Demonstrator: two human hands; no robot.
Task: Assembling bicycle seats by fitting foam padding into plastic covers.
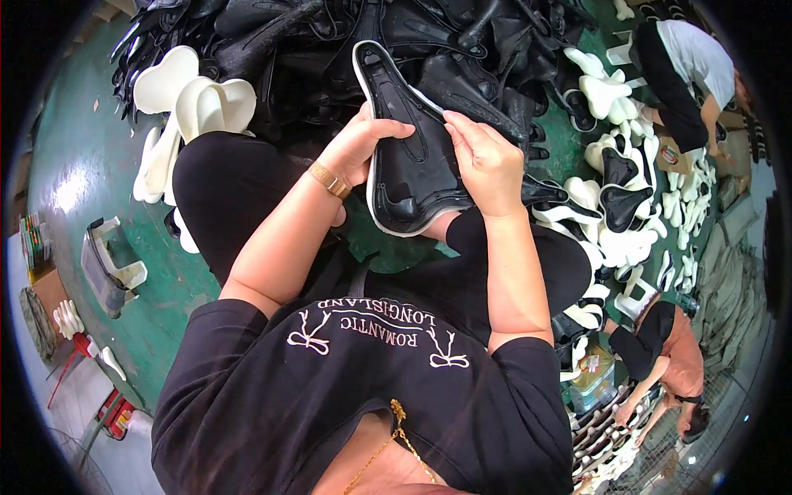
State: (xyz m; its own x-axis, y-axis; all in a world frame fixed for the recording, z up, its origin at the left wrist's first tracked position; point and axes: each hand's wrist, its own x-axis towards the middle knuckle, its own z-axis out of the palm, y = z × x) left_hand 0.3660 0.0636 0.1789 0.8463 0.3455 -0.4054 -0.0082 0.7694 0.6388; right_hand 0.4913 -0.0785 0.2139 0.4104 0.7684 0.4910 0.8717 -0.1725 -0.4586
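Note:
Between my hands is a bicycle saddle (412, 183), its black hollow underside facing up and a white rim running around it. The narrow nose points away from me and the wide end lies close to my lap. My left hand (356, 147) grips the left edge, thumb laid over the black inside. On the opposite edge, my right hand (488, 163) pinches the rim with its thumb and fingertips. What the fingers beneath the saddle do is hidden.
A big heap of black saddle shells (272, 49) lies just beyond my hands. White foam saddle pads (213, 107) are piled at the left, more pads (606, 91) at the right. A grey plastic stool (107, 268) lies on the green floor. Two people (685, 74) work at the right.

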